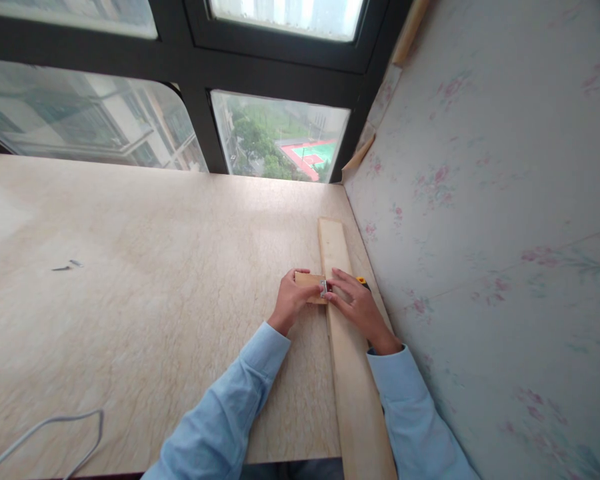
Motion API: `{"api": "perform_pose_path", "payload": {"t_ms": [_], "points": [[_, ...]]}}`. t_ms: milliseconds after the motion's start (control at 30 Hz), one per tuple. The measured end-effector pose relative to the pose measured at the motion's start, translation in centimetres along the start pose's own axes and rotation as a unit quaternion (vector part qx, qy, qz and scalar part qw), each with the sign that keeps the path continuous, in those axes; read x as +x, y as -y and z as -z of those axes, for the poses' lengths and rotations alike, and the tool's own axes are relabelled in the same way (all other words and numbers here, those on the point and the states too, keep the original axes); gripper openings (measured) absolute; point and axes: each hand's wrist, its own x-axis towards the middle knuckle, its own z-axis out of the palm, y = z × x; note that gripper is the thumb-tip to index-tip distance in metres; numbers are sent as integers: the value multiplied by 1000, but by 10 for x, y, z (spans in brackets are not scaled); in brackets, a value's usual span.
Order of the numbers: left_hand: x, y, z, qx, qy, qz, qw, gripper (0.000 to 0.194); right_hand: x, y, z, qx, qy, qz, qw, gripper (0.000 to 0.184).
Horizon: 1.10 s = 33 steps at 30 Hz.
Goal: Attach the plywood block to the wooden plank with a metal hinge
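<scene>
A long pale wooden plank (353, 373) lies along the right side of the table, close to the wall. Against its left edge sits a small wooden block (307, 281), and a small metal bracket (323, 288) lies where the two meet. My left hand (291, 301) is curled round the block and holds it. My right hand (359, 308) rests on the plank, its fingertips pinched at the bracket. A yellow and black tool (363, 282) peeks out just behind my right hand.
The beige marbled table (145, 287) reaches to a dark-framed window at the back. A floral wallpapered wall (480, 233) stands right beside the plank. Small metal pieces (67, 266) lie far left. A white wire loop (50, 433) sits at the near left edge.
</scene>
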Motion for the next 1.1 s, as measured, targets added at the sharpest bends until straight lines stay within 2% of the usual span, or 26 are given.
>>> {"api": "perform_pose_path", "payload": {"t_ms": [367,833,1100], "points": [[2,0,-1,-5,-2,5,1000,58,-1,-4,-3,-27,5,40,999,42],[3,-1,1,15,8,5,1000,56,0,-5,-3,-39,16,55,998,36],[2,0,0,-4,-6,0,1000,56,-1,-5,-1,-35,21,57,997,42]]}}
